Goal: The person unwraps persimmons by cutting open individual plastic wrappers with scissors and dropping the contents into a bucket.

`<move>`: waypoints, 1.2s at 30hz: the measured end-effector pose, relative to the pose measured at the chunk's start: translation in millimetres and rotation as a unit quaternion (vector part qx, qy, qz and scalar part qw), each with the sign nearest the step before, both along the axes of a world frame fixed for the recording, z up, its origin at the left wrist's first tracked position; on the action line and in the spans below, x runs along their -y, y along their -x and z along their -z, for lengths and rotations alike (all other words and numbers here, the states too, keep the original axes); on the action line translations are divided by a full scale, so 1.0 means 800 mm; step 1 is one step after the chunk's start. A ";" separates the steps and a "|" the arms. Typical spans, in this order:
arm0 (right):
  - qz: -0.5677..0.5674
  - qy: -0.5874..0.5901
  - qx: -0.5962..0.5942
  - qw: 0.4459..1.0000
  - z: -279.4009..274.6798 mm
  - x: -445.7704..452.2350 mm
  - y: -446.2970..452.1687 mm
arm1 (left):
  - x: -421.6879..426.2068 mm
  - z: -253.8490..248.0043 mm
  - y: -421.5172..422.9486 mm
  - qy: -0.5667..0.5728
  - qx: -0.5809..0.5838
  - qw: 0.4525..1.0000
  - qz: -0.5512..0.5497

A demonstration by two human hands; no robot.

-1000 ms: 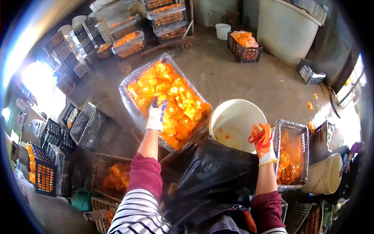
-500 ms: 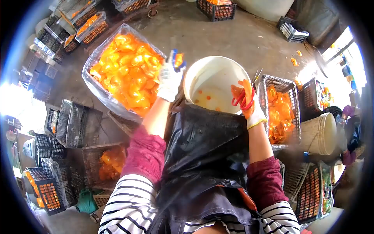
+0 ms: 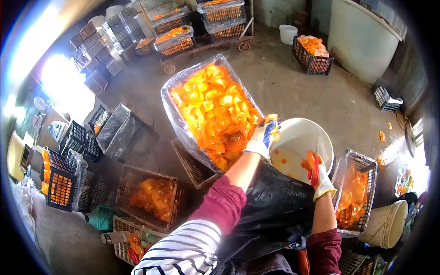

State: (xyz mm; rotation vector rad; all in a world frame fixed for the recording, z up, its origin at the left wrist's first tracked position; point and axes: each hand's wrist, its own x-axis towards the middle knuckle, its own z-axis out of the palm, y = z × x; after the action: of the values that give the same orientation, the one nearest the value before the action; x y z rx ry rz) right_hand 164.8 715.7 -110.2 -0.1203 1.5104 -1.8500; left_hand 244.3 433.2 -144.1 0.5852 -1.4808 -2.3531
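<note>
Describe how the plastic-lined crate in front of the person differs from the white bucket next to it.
Shape: the crate is rectangular, while the bucket has a round mouth. Fill: the crate is heaped with shiny orange pieces, whereas the bucket shows only a few small orange bits low inside. Lining: clear plastic edges the crate, while the bucket's white wall is bare. Both are open on top.
</note>
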 end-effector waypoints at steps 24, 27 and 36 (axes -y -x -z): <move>-0.167 -0.183 -0.119 0.961 -0.079 0.002 -0.045 | -0.115 -0.077 0.012 -0.119 -0.080 0.990 -0.012; -0.137 -0.201 -0.120 0.962 -0.096 0.004 -0.049 | -0.102 -0.061 0.016 0.154 -0.113 0.981 0.023; -0.038 -0.028 -0.028 0.999 -0.029 0.008 -0.026 | -0.121 -0.065 0.000 0.066 0.047 0.994 0.074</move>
State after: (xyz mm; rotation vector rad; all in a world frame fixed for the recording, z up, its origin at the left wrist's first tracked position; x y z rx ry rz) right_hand 185.7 709.6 -87.2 -0.2007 1.5727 -1.7567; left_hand 244.0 529.7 -91.7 0.5785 -1.7633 -2.3417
